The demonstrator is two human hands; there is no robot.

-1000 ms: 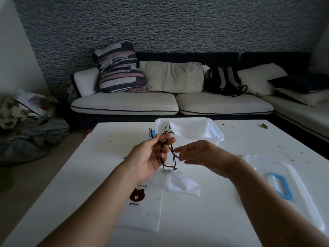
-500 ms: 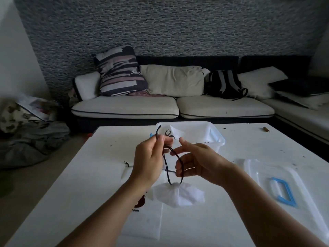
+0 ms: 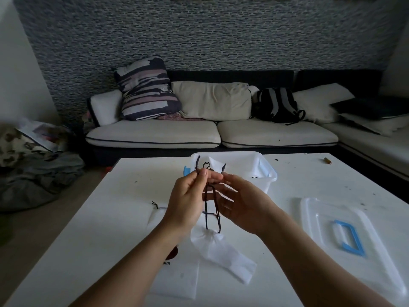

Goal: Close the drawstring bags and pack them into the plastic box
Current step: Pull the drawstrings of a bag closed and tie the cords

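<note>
White drawstring bag [image 3: 221, 251], thin fabric, mouth gathered tight, hangs from its dark cords [image 3: 211, 209] above the white surface [image 3: 110, 218]; its lower end trails onto the surface. Left hand [image 3: 188, 202] pinches one cord end between thumb and fingertips. Right hand [image 3: 241, 202] pinches the other cord end, remaining fingers loosely extended. Clear plastic box [image 3: 263, 169] stands just behind the hands, with white bags inside. Second flat bag with a bear print [image 3: 177, 278] lies under the left forearm. Lid with blue handle [image 3: 345, 235] lies to the right.
</note>
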